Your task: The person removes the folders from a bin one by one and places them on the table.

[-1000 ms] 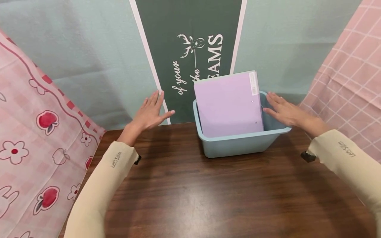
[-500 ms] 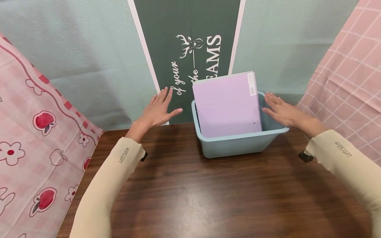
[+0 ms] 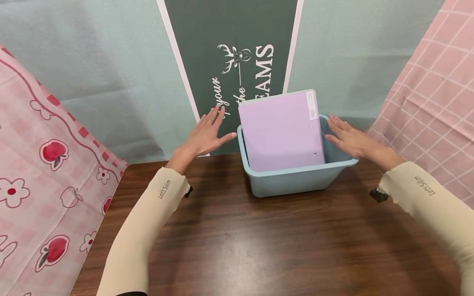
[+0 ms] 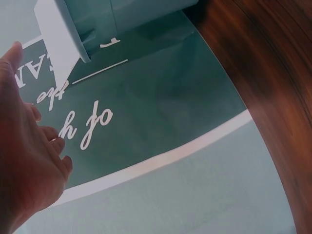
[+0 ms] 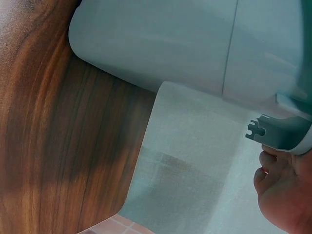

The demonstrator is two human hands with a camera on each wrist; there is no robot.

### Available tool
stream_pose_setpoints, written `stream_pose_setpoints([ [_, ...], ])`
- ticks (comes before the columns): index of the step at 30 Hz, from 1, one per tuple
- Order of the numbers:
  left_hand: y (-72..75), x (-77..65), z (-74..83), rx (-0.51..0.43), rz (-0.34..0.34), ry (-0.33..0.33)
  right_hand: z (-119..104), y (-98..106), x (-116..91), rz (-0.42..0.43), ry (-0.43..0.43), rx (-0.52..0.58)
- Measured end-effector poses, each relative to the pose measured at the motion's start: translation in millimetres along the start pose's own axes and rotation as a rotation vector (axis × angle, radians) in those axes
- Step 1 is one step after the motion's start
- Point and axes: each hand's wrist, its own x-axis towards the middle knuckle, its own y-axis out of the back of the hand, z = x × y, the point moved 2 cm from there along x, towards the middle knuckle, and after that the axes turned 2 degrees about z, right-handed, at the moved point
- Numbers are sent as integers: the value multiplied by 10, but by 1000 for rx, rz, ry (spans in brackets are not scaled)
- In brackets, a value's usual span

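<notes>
A light blue plastic bin (image 3: pixel 289 183) stands near the back of the table. Leaning upright inside it is a flat purple binder (image 3: pixel 279 131) with a white label and two small rivets; its lower edge is hidden by the bin's front wall. My left hand (image 3: pixel 207 133) hovers left of the bin, fingers straight and thumb pointing toward the rim, holding nothing. My right hand (image 3: pixel 352 137) lies at the bin's right end with straight fingers. In the right wrist view that hand (image 5: pixel 287 187) is beside the rim; whether it touches cannot be told.
A dark wooden table (image 3: pixel 237 238) lies under the bin. Behind it hangs a green printed cloth (image 3: pixel 229 24) with white lettering. A pink patterned cloth (image 3: pixel 48 185) borders the left side, and a pink checked cloth (image 3: pixel 433 107) the right.
My left hand has moved right, closer to the bin's left rim. My right hand stays at the bin's right end. The bin and binder keep their places, while the head view shifts slightly.
</notes>
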Motion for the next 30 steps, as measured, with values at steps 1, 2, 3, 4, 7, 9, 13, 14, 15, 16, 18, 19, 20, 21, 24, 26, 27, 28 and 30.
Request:
stream_pose_setpoints([
  [1,-6,19,15,1,1,-6,2,0,-1,0,-3,-1],
  [2,-13,38,32,2,-1,-13,4,1,-3,-1,-5,1],
  [3,-20,58,46,0,0,-22,6,1,-5,-2,-8,1],
  [4,-26,78,62,-1,0,-31,9,1,-7,-3,-11,2],
  [7,-43,143,107,2,12,-55,15,-4,-7,-2,-15,7],
  [9,-46,182,142,1,19,-66,15,-9,-3,0,-11,7],
  [13,-49,257,228,-1,18,-82,12,-14,4,10,-2,8],
  [14,-52,277,251,-5,16,-87,11,-13,3,11,-4,10],
  [15,-58,296,273,-9,12,-89,10,-12,1,13,-3,10],
  [16,-67,318,291,-7,11,-92,9,-11,-1,14,-3,12],
  [18,-86,359,330,-11,11,-96,6,-10,-6,15,-5,14],
  [19,-95,376,348,-8,13,-101,4,-10,-9,14,-6,14],
  [20,-103,393,366,-5,15,-106,2,-9,-12,14,-9,15],
  [21,-113,409,381,-1,18,-110,-2,-9,-15,14,-9,15],
  [24,-136,442,415,10,29,-122,-8,-13,-16,12,-15,17],
  [26,-149,460,430,13,30,-121,-8,-12,-18,15,-14,16],
  [27,-156,470,434,15,30,-119,-8,-11,-18,16,-13,16],
  [28,-163,480,436,17,28,-115,-7,-10,-19,17,-12,18],
  [30,-173,496,441,16,22,-106,-5,-9,-17,21,-9,21],
])
